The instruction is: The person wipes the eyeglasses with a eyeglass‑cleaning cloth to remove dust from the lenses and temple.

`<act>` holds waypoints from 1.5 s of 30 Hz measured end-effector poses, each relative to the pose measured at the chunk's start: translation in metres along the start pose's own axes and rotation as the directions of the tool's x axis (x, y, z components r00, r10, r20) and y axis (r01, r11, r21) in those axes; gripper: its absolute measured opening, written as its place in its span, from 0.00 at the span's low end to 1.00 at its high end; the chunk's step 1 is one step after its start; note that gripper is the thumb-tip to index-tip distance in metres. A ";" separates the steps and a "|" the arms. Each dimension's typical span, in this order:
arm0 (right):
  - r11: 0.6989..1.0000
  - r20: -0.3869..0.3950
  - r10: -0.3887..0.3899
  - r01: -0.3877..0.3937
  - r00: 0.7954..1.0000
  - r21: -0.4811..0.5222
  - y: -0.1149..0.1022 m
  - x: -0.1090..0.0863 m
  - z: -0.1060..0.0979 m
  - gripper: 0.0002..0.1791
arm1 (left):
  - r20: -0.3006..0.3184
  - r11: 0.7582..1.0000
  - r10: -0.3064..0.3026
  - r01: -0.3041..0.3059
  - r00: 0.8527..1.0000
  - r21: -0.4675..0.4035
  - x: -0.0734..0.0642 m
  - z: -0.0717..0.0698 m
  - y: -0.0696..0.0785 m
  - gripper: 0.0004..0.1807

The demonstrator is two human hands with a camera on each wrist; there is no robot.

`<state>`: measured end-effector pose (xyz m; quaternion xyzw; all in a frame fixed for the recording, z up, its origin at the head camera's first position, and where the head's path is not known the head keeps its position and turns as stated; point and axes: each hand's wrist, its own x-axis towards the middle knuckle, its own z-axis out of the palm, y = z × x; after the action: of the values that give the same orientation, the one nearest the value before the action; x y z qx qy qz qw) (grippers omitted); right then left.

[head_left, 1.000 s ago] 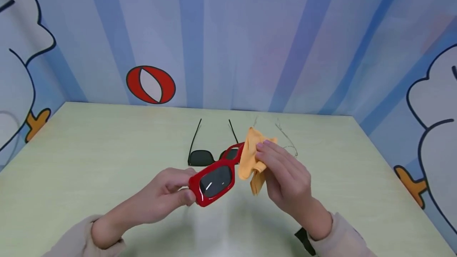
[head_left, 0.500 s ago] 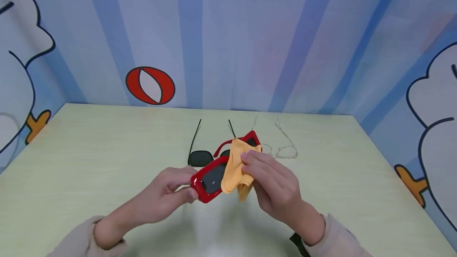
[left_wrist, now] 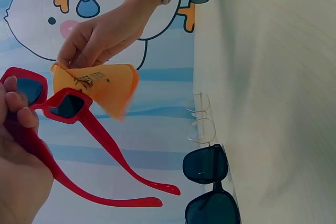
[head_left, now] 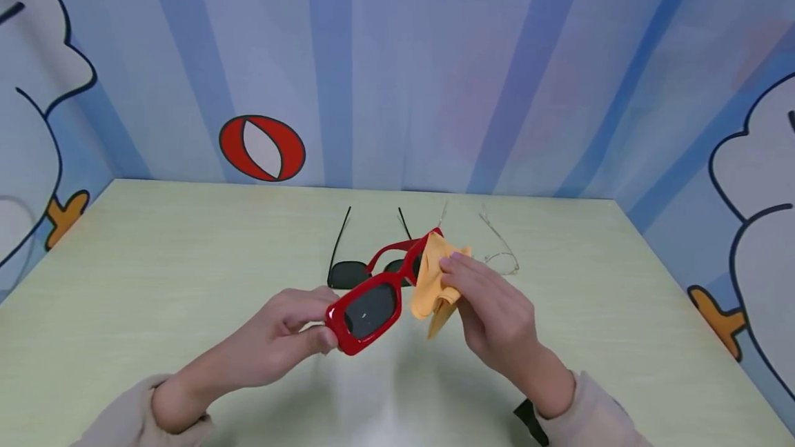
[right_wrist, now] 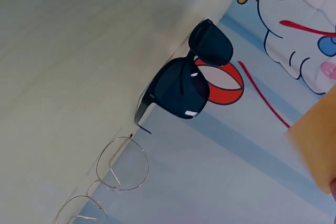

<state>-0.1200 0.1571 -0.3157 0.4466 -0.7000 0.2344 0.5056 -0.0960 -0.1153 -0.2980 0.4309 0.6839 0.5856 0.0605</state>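
Note:
My left hand [head_left: 276, 340] grips a pair of red-framed sunglasses [head_left: 333, 323] by one end of the front, thumb on the near side. The dark lenses face me and the temples are unfolded, pointing away over the table. My right hand [head_left: 499, 309] pinches an orange cleaning cloth [head_left: 430, 281], which covers most of the far lens. In the left wrist view the cloth [left_wrist: 100, 85] hangs against the front beside that lens, and a printed pattern shows on it. Only the cloth's edge [right_wrist: 317, 140] and one red temple [right_wrist: 262, 93] appear in the right wrist view.
Black sunglasses [head_left: 349, 275] stand on the pale table [head_left: 205, 247] behind the red pair, partly hidden by it. Right of them are thin wire-framed glasses [head_left: 506, 264], partly behind the cloth. A patterned blue curtain [head_left: 397, 74] rises at the table's far edge.
The right hand moved the cloth left across the lenses, then back right to the far lens, uncovering the near lens. The left hand keeps its grip while the red sunglasses turn slightly.

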 end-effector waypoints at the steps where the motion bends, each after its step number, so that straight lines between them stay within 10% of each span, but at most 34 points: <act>1: 1.000 -0.003 0.004 -0.004 1.000 -0.007 0.001 0.000 0.000 0.12 | 0.007 1.000 0.007 -0.007 1.000 -0.005 0.000 0.000 0.000 0.11; 30: 0.992 -0.043 -0.088 0.092 0.995 0.090 -0.008 0.010 0.007 0.10 | 0.044 0.997 0.020 -0.023 0.999 0.074 0.006 0.004 -0.003 0.06; 45: 1.000 -0.004 0.027 -0.027 1.000 -0.005 0.004 0.002 0.004 0.12 | 0.011 0.997 0.057 -0.057 0.998 0.050 0.005 0.001 0.001 0.08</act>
<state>-0.1257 0.1550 -0.3146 0.4354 -0.7056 0.2400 0.5049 -0.0975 -0.1112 -0.2956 0.4544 0.6856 0.5676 0.0360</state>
